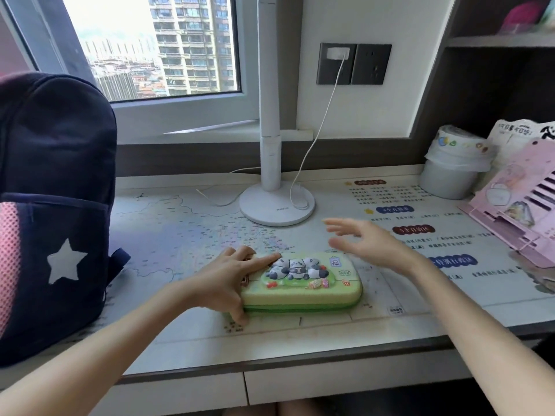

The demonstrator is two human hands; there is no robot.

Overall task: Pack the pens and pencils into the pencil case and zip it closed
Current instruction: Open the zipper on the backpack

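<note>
A green pencil case (pixel 312 288) with raised panda figures on its lid lies flat on the desk, lid down, near the front middle. My left hand (pixel 231 279) rests on its left end, fingers spread over the lid and thumb against the front edge. My right hand (pixel 363 240) hovers just behind and above the case's right end, fingers apart, holding nothing. No pens or pencils show on the desk.
A dark blue backpack (pixel 51 211) with a white star stands at the left. A white desk lamp (pixel 276 202) with a cable stands behind the case. A white bin (pixel 450 169) and a pink book stand (pixel 522 205) occupy the right. A map mat (pixel 180 232) covers the desk.
</note>
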